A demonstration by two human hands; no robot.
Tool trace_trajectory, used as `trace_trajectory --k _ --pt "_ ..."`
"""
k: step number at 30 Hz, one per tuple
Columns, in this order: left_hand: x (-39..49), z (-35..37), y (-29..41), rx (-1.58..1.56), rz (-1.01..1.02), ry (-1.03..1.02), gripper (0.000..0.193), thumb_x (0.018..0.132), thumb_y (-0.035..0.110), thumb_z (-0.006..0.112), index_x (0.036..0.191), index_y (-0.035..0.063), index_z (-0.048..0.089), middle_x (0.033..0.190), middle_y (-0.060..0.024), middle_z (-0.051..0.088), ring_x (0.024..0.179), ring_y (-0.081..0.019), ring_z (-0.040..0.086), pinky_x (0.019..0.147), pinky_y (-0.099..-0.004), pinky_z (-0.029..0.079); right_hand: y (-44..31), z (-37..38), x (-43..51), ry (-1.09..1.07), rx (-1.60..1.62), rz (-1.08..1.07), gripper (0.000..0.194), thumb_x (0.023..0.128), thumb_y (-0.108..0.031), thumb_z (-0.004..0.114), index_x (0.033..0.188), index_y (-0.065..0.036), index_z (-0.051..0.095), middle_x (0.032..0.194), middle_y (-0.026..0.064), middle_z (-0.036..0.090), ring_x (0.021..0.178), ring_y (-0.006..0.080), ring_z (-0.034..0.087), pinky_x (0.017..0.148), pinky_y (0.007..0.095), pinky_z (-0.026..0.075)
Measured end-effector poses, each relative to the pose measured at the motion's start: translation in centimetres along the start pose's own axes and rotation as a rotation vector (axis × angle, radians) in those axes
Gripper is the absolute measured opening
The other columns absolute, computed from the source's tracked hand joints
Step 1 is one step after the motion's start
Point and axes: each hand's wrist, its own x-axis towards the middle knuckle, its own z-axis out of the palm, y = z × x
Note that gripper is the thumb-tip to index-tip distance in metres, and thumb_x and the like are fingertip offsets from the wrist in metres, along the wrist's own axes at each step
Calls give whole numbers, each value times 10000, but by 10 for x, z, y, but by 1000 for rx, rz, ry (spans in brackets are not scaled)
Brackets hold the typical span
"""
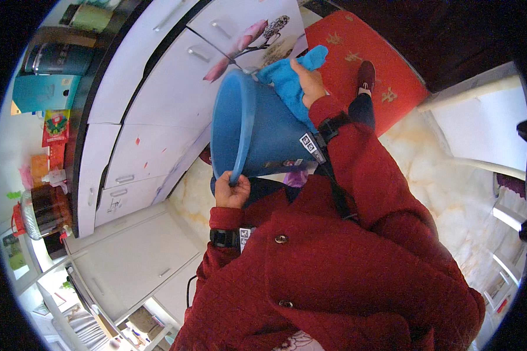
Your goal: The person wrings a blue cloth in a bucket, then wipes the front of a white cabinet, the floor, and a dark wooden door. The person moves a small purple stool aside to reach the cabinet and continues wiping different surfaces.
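A blue plastic bucket [272, 127] lies tipped on its side in front of me, its open mouth facing left. My left hand [232, 190] grips the rim at its lower edge, fingers curled over it. Against the outer wall, near the upper side, my right hand [309, 83] holds a bright blue cloth [285, 81]; part of the cloth hangs down along the bucket and another part sticks out beyond the fingers. The bucket's base is partly hidden by my right sleeve. What lies inside the bucket cannot be made out.
White drawers and cabinet doors [158, 96] with a flower print stand at the left, under a dark countertop [84, 131] holding packets and boxes. A red mat [391, 57] lies on the marble-patterned floor [426, 162]. Something purple [296, 177] shows below the bucket.
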Motion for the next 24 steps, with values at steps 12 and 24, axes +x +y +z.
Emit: trace_trajectory --k 12,24 --pt "11 -19 17 -32 9 73 128 792 -10 534 706 38 452 584 -35 473 496 -157 505 502 -283 508 43 -1 -128 -694 -1131 -980 408 711 -309 631 1029 -53 640 1234 222 511 1171 402 438 992 501 331" --pt "-2 -21 11 220 102 -162 162 905 40 423 1014 -70 473 733 -108 534 656 -154 556 603 -259 538 50 -98 -31 -33 -1394 -550 582 881 -538 465 1043 3 604 1102 251 586 974 436 552 877 486 447"
